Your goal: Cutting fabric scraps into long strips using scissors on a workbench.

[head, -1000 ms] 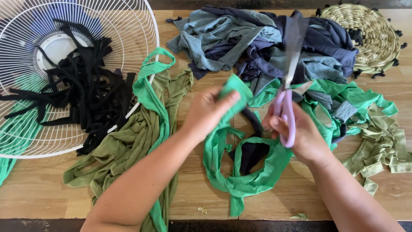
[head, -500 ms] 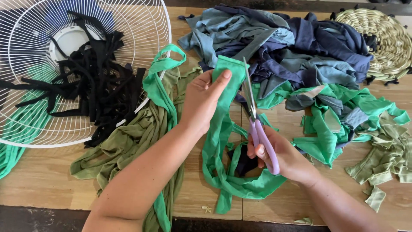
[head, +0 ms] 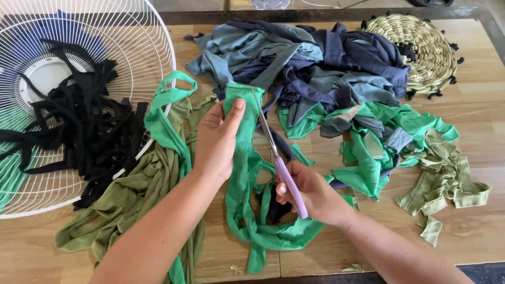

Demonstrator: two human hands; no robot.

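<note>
My left hand [head: 216, 138] holds up the folded end of a bright green fabric strip [head: 243, 158], fingers laid flat along its left side. My right hand [head: 311, 192] grips scissors with lilac handles [head: 292, 185]; the steel blades [head: 264, 127] run up along the strip's right edge. The strip trails down into a green loop on the wooden table [head: 489, 115], around a dark scrap.
A white wire fan guard [head: 142, 31] at the left holds black fabric strips [head: 84, 126]. Olive green fabric [head: 137, 189] lies beside it. A heap of blue, grey and green cloth [head: 326, 68] fills the back, with a woven straw mat [head: 426, 47] and olive scraps [head: 447, 179] at the right.
The scissors swung from pointing away over the cloth heap to lying along the green strip. My left hand raised and straightened the strip's end. The view shifted slightly.
</note>
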